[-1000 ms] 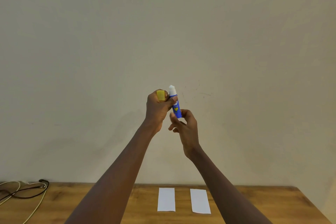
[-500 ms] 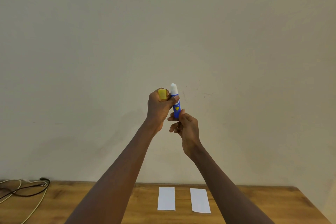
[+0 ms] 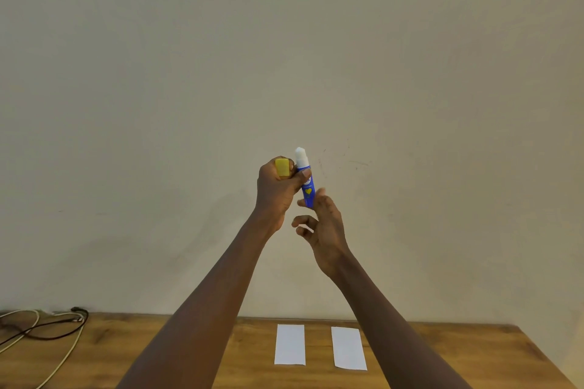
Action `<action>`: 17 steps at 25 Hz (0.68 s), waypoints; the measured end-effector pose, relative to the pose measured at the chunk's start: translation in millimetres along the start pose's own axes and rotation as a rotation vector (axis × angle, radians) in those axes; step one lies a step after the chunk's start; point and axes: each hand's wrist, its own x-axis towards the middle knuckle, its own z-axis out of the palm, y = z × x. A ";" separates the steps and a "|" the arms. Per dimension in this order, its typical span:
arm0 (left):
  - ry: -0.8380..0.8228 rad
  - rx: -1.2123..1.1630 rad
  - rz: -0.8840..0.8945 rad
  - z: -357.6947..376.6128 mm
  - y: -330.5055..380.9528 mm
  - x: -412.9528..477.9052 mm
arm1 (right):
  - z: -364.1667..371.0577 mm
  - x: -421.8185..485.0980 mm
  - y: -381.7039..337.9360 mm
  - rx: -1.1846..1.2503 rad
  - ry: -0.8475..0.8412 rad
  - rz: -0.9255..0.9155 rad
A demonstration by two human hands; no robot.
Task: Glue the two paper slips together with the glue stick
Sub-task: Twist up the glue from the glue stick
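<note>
High in front of the wall I hold a blue glue stick (image 3: 307,188) upright, its white glue tip bared at the top. My left hand (image 3: 276,189) grips the tube's upper part and also keeps the yellow cap (image 3: 282,166) tucked in its fingers. My right hand (image 3: 322,227) sits just below, thumb and forefinger at the tube's bottom end, the other fingers spread loose. Two white paper slips lie side by side on the wooden table: the left slip (image 3: 290,344) and the right slip (image 3: 348,347).
The wooden table (image 3: 474,354) runs along the bottom of the view against a plain beige wall. Black and white cables (image 3: 47,328) lie tangled at the table's far left corner.
My right hand's fingers have loosened and spread below the tube's base, where before they curled round it. The white tip stands a little higher. My left hand has hardly moved.
</note>
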 end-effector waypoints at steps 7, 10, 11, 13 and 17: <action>-0.004 -0.028 -0.003 0.8 1.6 0.4 | 2.2 1.4 -3.4 -0.005 0.041 0.004; 0.011 0.000 0.011 -0.2 1.2 0.4 | 2.7 -2.3 0.8 -0.036 0.036 -0.042; 0.008 0.006 0.010 0.1 0.3 0.3 | 2.9 -3.0 1.5 -0.037 0.045 -0.055; 0.001 0.003 -0.006 1.8 -1.1 -1.2 | 1.8 -2.5 1.3 -0.014 0.058 -0.035; 0.006 -0.063 -0.038 2.9 -3.7 -2.5 | -0.8 -3.0 0.4 0.036 0.042 0.036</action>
